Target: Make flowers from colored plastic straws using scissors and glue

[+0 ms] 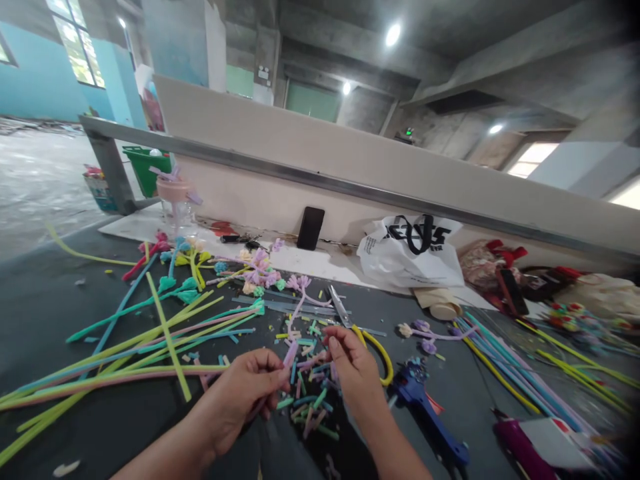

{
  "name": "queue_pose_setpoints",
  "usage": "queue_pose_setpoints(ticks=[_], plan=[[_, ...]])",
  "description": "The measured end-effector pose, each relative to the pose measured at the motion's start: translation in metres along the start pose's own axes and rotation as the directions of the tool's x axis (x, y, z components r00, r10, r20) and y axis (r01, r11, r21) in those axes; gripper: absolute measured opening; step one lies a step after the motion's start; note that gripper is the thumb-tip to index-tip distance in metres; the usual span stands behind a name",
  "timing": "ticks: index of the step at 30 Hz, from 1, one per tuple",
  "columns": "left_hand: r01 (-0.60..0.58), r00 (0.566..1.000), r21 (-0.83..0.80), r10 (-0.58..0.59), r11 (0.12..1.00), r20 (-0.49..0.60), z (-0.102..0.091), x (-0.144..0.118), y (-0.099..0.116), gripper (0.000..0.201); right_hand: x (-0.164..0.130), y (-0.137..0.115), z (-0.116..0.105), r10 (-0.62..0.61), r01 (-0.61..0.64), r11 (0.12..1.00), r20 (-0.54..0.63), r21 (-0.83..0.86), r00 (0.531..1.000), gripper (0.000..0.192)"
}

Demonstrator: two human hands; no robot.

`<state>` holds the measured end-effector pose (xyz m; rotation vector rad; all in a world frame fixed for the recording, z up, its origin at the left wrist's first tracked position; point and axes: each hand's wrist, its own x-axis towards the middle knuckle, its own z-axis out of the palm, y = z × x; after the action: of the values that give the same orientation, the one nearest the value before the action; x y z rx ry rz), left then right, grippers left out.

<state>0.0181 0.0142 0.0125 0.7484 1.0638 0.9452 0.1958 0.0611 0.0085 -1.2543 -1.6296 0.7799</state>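
My left hand (245,393) pinches a short pink stem piece (289,354) between thumb and fingers. My right hand (353,370) holds yellow-handled scissors (350,320), blades pointing up and away, handle loop curving by my wrist. Both hands hover over a pile of short cut pieces (310,400) in green, pink and blue on the dark table (60,313). Long green, pink and blue stems (150,340) fan out to the left.
Finished twisted flowers (257,270) lie farther back. A blue glue gun (425,407) rests right of my wrist, with more long stems (520,380) beyond. A white plastic bag (413,257), black phone (310,228) and clear jar (176,200) stand along the back wall.
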Motion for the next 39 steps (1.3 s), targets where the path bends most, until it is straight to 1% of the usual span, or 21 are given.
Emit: queue_pose_setpoints(ticks=[2,4,6,8,13,16,18,23,27,29,31,33,35,37,39], plan=[[0.019,1.000,-0.099,-0.016,0.995,0.024,-0.003,0.001,-0.001,0.030,0.004,0.006,-0.005,-0.104,0.099,0.970,-0.007,-0.220,0.995,0.017],[0.043,0.999,-0.150,-0.040,0.988,0.022,-0.007,0.003,-0.001,0.031,0.008,0.013,-0.009,-0.189,0.193,0.896,0.051,-0.400,0.981,0.014],[0.067,0.998,-0.163,-0.065,0.984,0.017,-0.008,0.003,-0.001,0.031,0.010,0.018,-0.010,-0.211,0.249,0.824,0.133,-0.508,0.968,0.016],[0.080,0.997,-0.158,-0.079,0.984,0.016,-0.008,0.003,-0.001,0.031,0.009,0.018,-0.009,-0.198,0.281,0.779,0.205,-0.560,0.958,0.018],[0.100,0.995,-0.099,-0.101,0.990,0.001,-0.006,0.003,-0.002,0.030,-0.001,0.013,0.005,-0.150,0.332,0.740,0.337,-0.586,0.929,0.020],[0.103,0.994,-0.103,-0.099,0.989,0.039,-0.008,0.002,-0.003,0.029,-0.004,0.012,0.010,-0.095,0.312,0.727,0.362,-0.612,0.928,0.014],[0.110,0.992,-0.118,-0.102,0.987,0.073,-0.009,0.002,-0.003,0.027,-0.003,0.012,0.010,-0.078,0.300,0.735,0.364,-0.608,0.928,0.013],[0.165,0.977,-0.195,-0.132,0.967,0.169,-0.013,0.004,-0.005,0.023,-0.002,0.010,0.007,-0.139,0.339,0.768,0.375,-0.543,0.916,0.014],[0.209,0.961,-0.235,-0.155,0.949,0.228,-0.015,0.006,-0.005,0.022,-0.005,0.008,0.006,-0.231,0.414,0.794,0.408,-0.445,0.883,0.016],[0.211,0.958,-0.236,-0.152,0.949,0.243,-0.016,0.006,-0.006,0.021,-0.004,0.007,0.004,-0.275,0.435,0.796,0.391,-0.420,0.879,0.013],[0.199,0.959,-0.238,-0.139,0.951,0.249,-0.016,0.006,-0.005,0.020,-0.003,0.008,0.002,-0.313,0.442,0.794,0.342,-0.417,0.886,0.010],[0.183,0.959,-0.239,-0.120,0.954,0.257,-0.016,0.005,-0.004,0.020,0.000,0.010,0.000,-0.365,0.447,0.793,0.266,-0.414,0.892,0.011],[0.166,0.960,-0.234,-0.102,0.958,0.262,-0.017,0.004,-0.004,0.020,0.001,0.009,-0.001,-0.406,0.433,0.805,0.155,-0.406,0.901,0.012],[0.152,0.963,-0.226,-0.092,0.962,0.254,-0.019,0.005,-0.005,0.020,0.000,0.000,-0.003,-0.413,0.398,0.825,0.053,-0.401,0.909,0.012],[0.146,0.966,-0.225,-0.089,0.963,0.244,-0.021,0.007,-0.006,0.020,-0.006,-0.019,-0.012,-0.378,0.336,0.847,-0.023,-0.411,0.925,0.012]])
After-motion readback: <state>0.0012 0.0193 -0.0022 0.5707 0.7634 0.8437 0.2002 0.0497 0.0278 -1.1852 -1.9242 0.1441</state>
